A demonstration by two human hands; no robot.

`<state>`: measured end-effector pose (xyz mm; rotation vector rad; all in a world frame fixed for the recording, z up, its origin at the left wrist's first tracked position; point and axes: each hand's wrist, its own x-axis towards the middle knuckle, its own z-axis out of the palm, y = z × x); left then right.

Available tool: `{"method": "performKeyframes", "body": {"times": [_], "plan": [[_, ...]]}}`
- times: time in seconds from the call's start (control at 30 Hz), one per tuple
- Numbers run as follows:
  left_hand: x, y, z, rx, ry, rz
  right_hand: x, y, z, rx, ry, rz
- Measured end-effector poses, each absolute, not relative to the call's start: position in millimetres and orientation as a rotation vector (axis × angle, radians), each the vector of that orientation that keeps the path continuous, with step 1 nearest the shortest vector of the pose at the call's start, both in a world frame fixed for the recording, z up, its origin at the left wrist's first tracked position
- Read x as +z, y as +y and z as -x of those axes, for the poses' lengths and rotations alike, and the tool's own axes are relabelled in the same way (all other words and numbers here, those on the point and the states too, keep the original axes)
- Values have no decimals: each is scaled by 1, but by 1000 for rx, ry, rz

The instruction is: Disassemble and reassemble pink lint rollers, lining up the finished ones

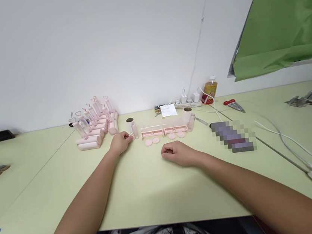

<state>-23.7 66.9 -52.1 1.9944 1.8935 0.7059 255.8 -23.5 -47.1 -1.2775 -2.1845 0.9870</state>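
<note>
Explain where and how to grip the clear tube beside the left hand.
Perhaps pinch the clear tube by its upper wall, from the front: it stands upright and narrow, a roll close behind, the left hand on its left, a pink tray on its right.

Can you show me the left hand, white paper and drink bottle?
Left hand (120,142): head view, back of the hand.
White paper (169,110): head view, the sheet's middle.
Drink bottle (211,87): head view, its side.
</note>
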Motion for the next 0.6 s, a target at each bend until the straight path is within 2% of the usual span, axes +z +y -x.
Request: {"method": "performKeyframes", "body": {"times": [0.3, 0.47, 0.6], "plan": [[-50, 62, 24, 704, 1830, -2030, -47, -22, -256, 969, -2213, 1272], [-42, 61, 29, 962, 1914, -1957, -48, -22, -257, 977, -2211, 1264], [-28, 71, 42, 1161, 2222, -1763, -48, -22, -257, 974, -2213, 1267]]}}
